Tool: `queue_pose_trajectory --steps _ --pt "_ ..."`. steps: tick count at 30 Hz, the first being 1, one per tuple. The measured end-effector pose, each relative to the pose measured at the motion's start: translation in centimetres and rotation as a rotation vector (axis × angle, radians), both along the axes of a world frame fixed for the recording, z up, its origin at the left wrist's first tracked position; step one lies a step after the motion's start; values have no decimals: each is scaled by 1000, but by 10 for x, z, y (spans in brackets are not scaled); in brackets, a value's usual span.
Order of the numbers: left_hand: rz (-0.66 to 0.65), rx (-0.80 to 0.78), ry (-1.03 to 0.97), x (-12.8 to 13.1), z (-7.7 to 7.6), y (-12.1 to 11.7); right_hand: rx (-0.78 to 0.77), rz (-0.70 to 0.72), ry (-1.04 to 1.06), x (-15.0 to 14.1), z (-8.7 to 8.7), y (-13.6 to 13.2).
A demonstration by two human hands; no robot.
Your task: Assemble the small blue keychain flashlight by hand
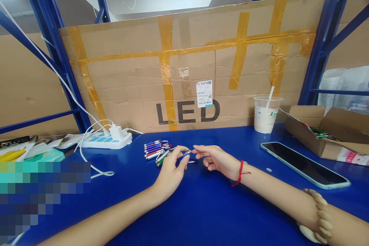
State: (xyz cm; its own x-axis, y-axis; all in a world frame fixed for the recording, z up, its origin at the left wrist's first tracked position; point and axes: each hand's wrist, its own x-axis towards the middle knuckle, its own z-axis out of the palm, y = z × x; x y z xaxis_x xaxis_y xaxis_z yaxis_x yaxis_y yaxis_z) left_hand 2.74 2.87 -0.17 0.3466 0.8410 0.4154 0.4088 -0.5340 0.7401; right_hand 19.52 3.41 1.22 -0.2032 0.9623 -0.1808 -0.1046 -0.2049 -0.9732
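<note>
My left hand (172, 169) is closed, pinching a slim blue metal tube (185, 155) between thumb and fingers, with its silver end pointing up and right. My right hand (217, 159) faces it, index finger stretched to the tube's end and the other fingers loosely curled. Whether that fingertip touches the tube I cannot tell. Just behind and left of my left hand lies a pile of similar shiny tubes (155, 148) in blue, red, silver and green, partly hidden by that hand. Another dark blue tube (192, 161) lies on the table below my fingertips.
A white power strip (105, 140) with cables lies at the left of the blue table (201, 215). To the right stand a drink cup (265, 117) with a straw, a phone (305, 163) and an open cardboard box (331, 142). Taped cardboard (129, 84) walls the back.
</note>
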Motion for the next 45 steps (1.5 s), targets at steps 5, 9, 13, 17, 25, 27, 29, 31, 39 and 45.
queue_pose_trajectory --steps 5,9,13,17,25,27,29,31,39,45 --pt "8 -42 -48 0 -1 1 -35 38 -13 -3 1 -3" --pt "5 -51 -53 1 0 1 -33 64 -15 -3 0 -4" --pt "11 -57 -39 1 0 1 -44 59 -35 -4 0 -3" --pt "1 -62 -46 1 1 0 -38 85 -55 -4 -1 -3" --pt "-10 -55 -51 1 0 1 -39 120 -28 -2 -3 0" --pt "-8 -52 -49 0 0 0 -40 122 -29 -2 -3 0" --pt "-7 -47 -47 1 0 0 -34 129 -30 -2 -4 0" --pt "-9 -48 -46 1 1 0 -21 142 -30 -2 -4 -1" --pt "-23 -43 -40 1 0 0 -18 100 2 -4 -3 -2" --pt "-17 -33 -39 0 -2 1 34 -8 41 -5 -5 -1"
